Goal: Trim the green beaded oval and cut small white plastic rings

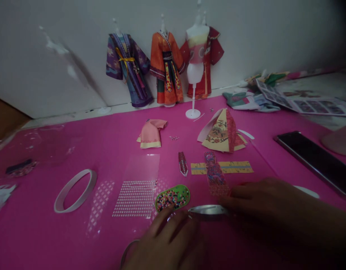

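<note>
My left hand (170, 240) reaches in at the bottom centre, its fingers somewhat spread, fingertips by the near edge of a green dish (185, 193) of small coloured beads. Further right, my right hand (251, 198) lies low over the pink mat; its fingertips are at the right end of silver tweezers (208, 210), and whether they grip them is unclear. Above the tweezers a patterned fabric strip (214, 172) crosses a yellow strip (240, 167). A small red, gem-edged piece (183, 164) lies left of them. A sheet of rhinestones (135, 198) is left of the dish.
Clothed mini mannequins (167, 67) stand along the wall behind the pink mat (105, 150). A pink garment (152, 133) and a pleated skirt (222, 133) lie mid-mat. A white ring (59, 202) is at left, a phone (316, 161) at right.
</note>
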Demonstrator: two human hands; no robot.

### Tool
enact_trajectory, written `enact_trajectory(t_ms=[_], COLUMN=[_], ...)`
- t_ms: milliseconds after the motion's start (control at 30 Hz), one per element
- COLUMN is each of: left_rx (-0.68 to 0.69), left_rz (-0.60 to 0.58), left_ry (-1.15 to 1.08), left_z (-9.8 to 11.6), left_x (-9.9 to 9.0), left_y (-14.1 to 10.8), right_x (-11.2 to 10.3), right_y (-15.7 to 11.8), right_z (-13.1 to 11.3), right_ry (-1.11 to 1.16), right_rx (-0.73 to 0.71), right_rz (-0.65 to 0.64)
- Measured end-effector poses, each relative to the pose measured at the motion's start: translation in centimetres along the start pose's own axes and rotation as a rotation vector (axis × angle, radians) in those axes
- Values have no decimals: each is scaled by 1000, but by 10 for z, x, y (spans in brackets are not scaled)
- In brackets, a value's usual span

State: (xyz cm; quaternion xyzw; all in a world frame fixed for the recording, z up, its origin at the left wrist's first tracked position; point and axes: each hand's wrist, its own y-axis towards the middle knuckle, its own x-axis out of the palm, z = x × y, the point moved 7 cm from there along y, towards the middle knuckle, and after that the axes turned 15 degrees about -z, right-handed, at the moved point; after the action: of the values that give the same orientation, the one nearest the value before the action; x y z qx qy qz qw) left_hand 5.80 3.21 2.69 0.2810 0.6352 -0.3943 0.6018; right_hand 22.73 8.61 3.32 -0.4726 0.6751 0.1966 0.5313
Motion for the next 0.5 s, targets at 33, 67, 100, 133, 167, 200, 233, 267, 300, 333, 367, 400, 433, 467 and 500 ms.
enact_trajectory(t_ms=[33, 67, 100, 133, 167, 200, 233, 267, 300, 333, 367, 400, 433, 467, 500], left_rx=[1, 2, 1, 1, 2, -3, -11, -19, -26, -27, -23, -13, -5, -7, -18], left_rz=[-5, -9, -7, -6, -7, -6, 1, 11, 20, 30, 39, 48, 57, 73, 92], left_ry=[6, 10, 15, 17, 16, 11, 5, 1, 0, 2, 10, 20, 28, 35, 42], left_z=[1, 1, 2, 2, 2, 2, 1, 0, -1, -1, -2, -1, -1, -2, -3], left_x=[0, 0, 1, 2, 3, 5, 7, 8, 8, 8, 8, 7, 6, 4, 2], left_y=[0, -1, -2, -3, -4, -5, -6, -6, -7, -7, -7, -7, -7, -7, -7], right_x=[0, 0, 0, 1, 1, 2, 3, 4, 6, 7, 8, 8, 8, 7, 6], right_y=[0, 0, 1, 1, 1, 1, 1, 1, 1, 1, 1, 1, 1, 1, 1], right_z=[0, 0, 0, 0, 1, 1, 2, 2, 3, 4, 5, 5, 5, 5, 4], right_ry=[3, 2, -5, -15, -25, -33, -32, -21, -7, 7, 15, 16, 13, 2, -14], right_rx=[-4, -2, 3, 10, 22, 29, 36, 39, 42, 46, 47, 44, 42, 35, 30], right_rz=[4, 1, -4, -12, -24, -32, -41, -55, -70, -81, -89, -89, -87, -75, -57])
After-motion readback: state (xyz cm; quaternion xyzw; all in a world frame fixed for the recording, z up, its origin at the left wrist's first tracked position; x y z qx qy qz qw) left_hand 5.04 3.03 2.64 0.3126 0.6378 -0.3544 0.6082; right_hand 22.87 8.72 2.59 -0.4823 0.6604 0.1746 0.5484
